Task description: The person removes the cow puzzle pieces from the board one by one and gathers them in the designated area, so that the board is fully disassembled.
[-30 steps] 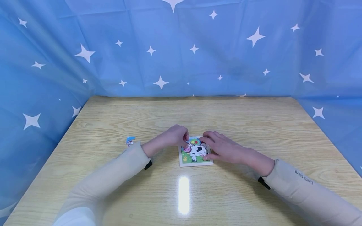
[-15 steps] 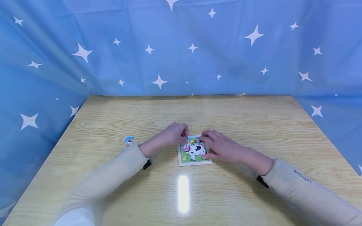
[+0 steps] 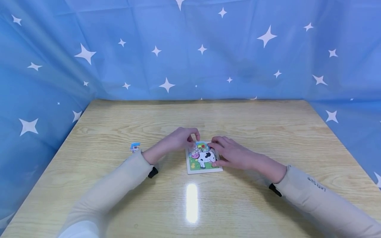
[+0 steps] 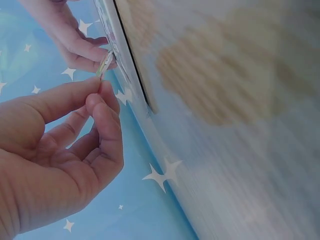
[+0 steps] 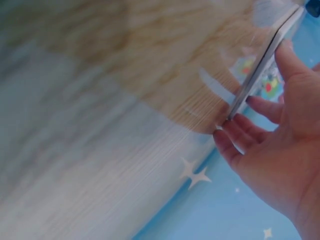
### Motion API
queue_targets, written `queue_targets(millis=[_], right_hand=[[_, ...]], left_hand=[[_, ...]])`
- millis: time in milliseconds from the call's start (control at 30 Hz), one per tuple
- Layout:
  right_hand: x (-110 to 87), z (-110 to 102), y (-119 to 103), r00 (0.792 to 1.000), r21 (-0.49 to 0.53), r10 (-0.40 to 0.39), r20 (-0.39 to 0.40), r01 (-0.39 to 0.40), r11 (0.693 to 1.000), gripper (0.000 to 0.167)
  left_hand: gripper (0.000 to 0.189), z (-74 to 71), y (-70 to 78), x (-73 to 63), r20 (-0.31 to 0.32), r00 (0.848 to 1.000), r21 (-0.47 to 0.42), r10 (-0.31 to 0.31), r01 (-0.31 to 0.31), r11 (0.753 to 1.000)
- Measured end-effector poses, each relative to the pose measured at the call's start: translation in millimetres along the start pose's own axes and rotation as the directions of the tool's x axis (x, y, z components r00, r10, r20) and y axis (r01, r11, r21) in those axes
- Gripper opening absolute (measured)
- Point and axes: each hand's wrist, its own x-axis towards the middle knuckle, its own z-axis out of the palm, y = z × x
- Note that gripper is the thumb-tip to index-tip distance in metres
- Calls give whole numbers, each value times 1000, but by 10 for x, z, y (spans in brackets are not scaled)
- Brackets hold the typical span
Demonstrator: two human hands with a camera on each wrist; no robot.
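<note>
A wooden jigsaw puzzle board (image 3: 190, 171) with a cow picture lies flat at the middle of the table. At its upper left corner is my left hand (image 3: 180, 138). Thumb and forefinger pinch a thin puzzle piece (image 4: 104, 65), seen nearly edge-on in the left wrist view, tilted at the board's top. My right hand (image 3: 233, 153) rests over the board's right side, thumb and forefinger on it and apart. In the right wrist view, other fingertips (image 5: 227, 145) meet the table beside the board edge. My fingers hide parts of the picture.
One loose blue and white puzzle piece (image 3: 135, 147) lies on the table left of the board, close to my left sleeve (image 3: 119, 180). The wood-grain table (image 3: 238, 205) ends at a blue curtain (image 3: 190, 66) with white stars at the back and sides.
My left hand has lifted slightly and shifted toward the board's far edge, its fingers more spread in the head view. My right hand stays on the board's right side. The head view shifts slightly.
</note>
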Motion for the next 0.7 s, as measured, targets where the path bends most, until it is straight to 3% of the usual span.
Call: queue_targets(millis=[400, 700], right_hand=[[10, -4, 6, 1000, 8, 16, 17, -16, 1000, 84], [2, -38, -40, 1000, 28, -14, -22, 15, 999, 78]], left_hand=[[18, -155, -133, -96, 11, 998, 13, 56, -56, 998], [17, -240, -221, -175, 19, 999, 17, 51, -51, 999]])
